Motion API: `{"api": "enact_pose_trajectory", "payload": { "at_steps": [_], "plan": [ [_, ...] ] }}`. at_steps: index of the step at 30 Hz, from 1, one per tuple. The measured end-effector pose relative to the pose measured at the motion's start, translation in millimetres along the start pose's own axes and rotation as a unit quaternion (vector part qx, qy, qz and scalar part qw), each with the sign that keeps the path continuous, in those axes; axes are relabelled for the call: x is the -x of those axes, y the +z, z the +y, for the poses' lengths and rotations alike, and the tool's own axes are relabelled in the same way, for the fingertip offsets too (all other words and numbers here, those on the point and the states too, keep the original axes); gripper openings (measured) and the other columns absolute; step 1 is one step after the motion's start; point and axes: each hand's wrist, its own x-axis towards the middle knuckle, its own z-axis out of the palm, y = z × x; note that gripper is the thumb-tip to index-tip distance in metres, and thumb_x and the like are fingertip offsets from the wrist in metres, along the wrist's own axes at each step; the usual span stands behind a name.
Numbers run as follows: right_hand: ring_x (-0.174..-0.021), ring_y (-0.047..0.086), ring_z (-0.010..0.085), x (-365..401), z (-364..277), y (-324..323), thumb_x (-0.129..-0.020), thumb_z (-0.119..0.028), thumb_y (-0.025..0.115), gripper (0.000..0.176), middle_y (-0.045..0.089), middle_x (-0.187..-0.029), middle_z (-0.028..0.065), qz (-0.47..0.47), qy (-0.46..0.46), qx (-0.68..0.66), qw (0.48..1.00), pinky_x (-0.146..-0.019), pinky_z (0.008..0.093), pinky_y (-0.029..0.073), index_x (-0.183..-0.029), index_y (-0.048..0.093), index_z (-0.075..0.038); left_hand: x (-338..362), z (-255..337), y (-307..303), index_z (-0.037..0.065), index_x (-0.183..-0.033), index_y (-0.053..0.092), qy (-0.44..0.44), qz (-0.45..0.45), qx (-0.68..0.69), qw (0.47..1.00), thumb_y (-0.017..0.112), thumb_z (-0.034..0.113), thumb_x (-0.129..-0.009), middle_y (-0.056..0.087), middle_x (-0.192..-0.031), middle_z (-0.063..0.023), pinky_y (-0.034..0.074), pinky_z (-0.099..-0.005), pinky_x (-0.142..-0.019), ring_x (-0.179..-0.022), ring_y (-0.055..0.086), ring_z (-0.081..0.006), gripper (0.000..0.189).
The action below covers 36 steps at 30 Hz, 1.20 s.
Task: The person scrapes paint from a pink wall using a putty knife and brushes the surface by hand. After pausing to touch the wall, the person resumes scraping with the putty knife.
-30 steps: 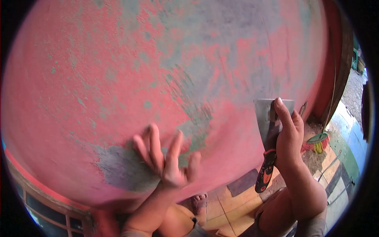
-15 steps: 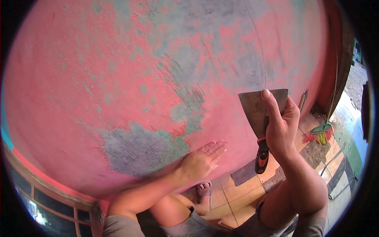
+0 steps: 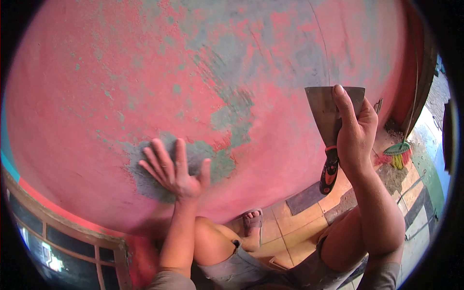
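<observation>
My left hand [image 3: 176, 171] is open, its fingers spread over a grey bare patch [image 3: 150, 186] low on the pink wall [image 3: 275, 154]. The palm side faces the wall. On the right, my right hand [image 3: 356, 130] grips a scraper [image 3: 323, 111] with a wide metal blade and a black and red handle [image 3: 329, 169]. My thumb lies across the blade near its top edge, and the handle hangs downward. Paint on the wall is patchy, with green and grey areas showing through the pink, and a thin crack runs down the upper part.
A green broom [image 3: 398, 150] with red and yellow bristles leans at the right by a dark door frame [image 3: 425, 63]. Tan and dark floor tiles [image 3: 270, 232] lie below. A wooden window frame [image 3: 72, 251] is at lower left. My sandalled foot [image 3: 252, 224] stands near the wall.
My left hand has swung left from the wall's lower middle onto the grey patch, fingers now spread. The scraper in my right hand has risen slightly and shifted right in view.
</observation>
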Motion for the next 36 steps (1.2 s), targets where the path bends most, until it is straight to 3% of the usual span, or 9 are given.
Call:
{"api": "enact_pose_trajectory", "payload": {
  "at_steps": [1,5,9,18,36],
  "plan": [
    [-0.068,0.056,0.0033,0,3,1,-0.097,-0.028,0.067,0.029,0.066,-0.079,0.0005,0.004,-0.006,0.003,1.0,-0.06,0.0209,0.044,-0.094,0.067,0.001,1,-7,-3,0.007,-0.139,0.056,-0.007,-0.002,-0.021,1.0,0.051,0.057,-0.096,0.033,-0.155,-0.0265,0.01,-0.0634,-0.118,-0.148,0.021,-0.0463,0.066],
    [-0.066,0.056,0.0035,0,6,-3,-0.096,-0.03,0.068,0.03,0.066,-0.077,0.0002,0.014,0.013,0.037,0.999,-0.058,0.0212,0.044,-0.094,0.068,0.001,9,-34,-10,0.001,-0.144,0.048,-0.032,0.021,-0.056,0.998,0.048,0.053,-0.098,0.029,-0.156,-0.0297,0.01,-0.0624,-0.118,-0.148,0.019,-0.0478,0.069],
    [-0.063,0.057,0.004,-3,10,-7,-0.096,-0.032,0.068,0.031,0.067,-0.076,0.0012,0.026,0.017,0.049,0.998,-0.056,0.0216,0.044,-0.094,0.069,0.0,20,-60,-18,-0.002,-0.148,0.041,-0.039,0.026,-0.068,0.997,0.046,0.05,-0.099,0.023,-0.159,-0.029,0.009,-0.0614,-0.118,-0.148,0.017,-0.0474,0.071],
    [-0.073,0.061,0.006,-3,22,-2,-0.095,-0.034,0.069,0.033,0.07,-0.084,0.004,-0.001,0.022,0.061,0.998,-0.066,0.0222,0.049,-0.095,0.069,-0.001,54,-102,-28,-0.003,-0.153,0.028,-0.093,0.015,-0.086,0.992,0.038,0.049,-0.101,0.014,-0.161,-0.0283,0.005,-0.0589,-0.119,-0.15,0.01,-0.0463,0.074],
    [-0.068,0.058,0.0065,5,41,14,-0.095,-0.036,0.068,0.037,0.068,-0.081,0.0024,-0.021,0.029,0.091,0.995,-0.062,0.0235,0.047,-0.097,0.068,0.001,67,-101,-33,-0.004,-0.155,0.021,-0.229,0.032,-0.03,0.972,0.038,0.041,-0.103,0.005,-0.162,-0.03,0.0,-0.0551,-0.121,-0.152,0.003,-0.0423,0.071]
  ]
}}
